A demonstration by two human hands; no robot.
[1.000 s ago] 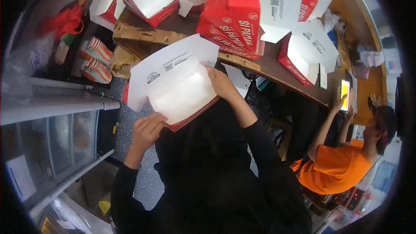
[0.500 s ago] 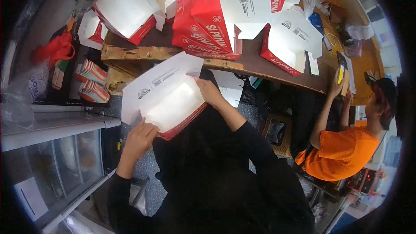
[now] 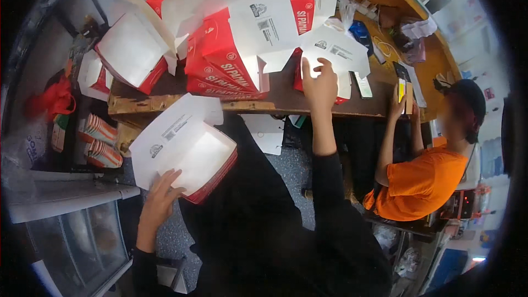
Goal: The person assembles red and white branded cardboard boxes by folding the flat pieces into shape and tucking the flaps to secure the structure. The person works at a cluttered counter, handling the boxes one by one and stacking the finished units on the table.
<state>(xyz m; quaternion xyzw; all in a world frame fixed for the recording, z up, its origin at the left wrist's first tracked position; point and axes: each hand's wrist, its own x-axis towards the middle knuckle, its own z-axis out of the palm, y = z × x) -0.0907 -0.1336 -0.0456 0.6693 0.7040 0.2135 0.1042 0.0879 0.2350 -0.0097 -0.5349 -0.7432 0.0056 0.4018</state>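
My left hand point(image 3: 159, 198) grips the near-left corner of a red-and-white cardboard food box point(image 3: 212, 157). That box is unfolded into shape, with its lid tipped back and a bare white inside, and is held low in front of the table. My right hand point(image 3: 322, 85) is raised over the table edge with fingers apart and holds nothing. It overlaps a second open food box point(image 3: 344, 49); I cannot tell whether it touches it. To the left of that hand, several more boxes form a nested stack point(image 3: 217, 60).
Another open box point(image 3: 129, 49) sits at the table's left end. A small white-and-green pack point(image 3: 363, 85) lies beside the second box. Striped paper cups point(image 3: 102, 140) are at left, above a glass-fronted cabinet point(image 3: 82, 231). At right, a person in an orange shirt point(image 3: 423, 181) holds a phone-like object.
My right hand has let go of the held box and reached forward to the box on the table. The left hand keeps its box. My view has shifted to the right.
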